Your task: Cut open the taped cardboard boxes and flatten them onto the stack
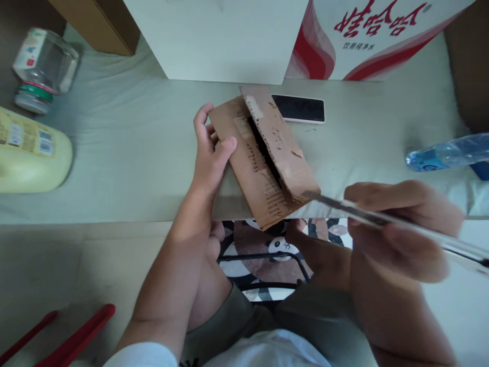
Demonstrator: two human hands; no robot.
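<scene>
A brown cardboard box (263, 158) lies tilted at the front edge of the cloth-covered surface, its near corner jutting over the edge. A dark slit with ragged, torn edges runs along its top. My left hand (212, 142) grips the box's far left corner, thumb on top and fingers at the side. In my right hand (405, 224) is a slim utility knife (367, 216), the fingers closed round its handle. Its blade tip meets or overlaps the box's near right corner; whether it touches I cannot tell. The right hand is slightly blurred.
A phone (300, 108) lies just behind the box. Large white cartons (229, 46) stand at the back. To the right is a plastic water bottle (451, 153); at left are a clear jar (46, 69) and a yellow bottle (34, 150). Below are my legs and a patterned mat.
</scene>
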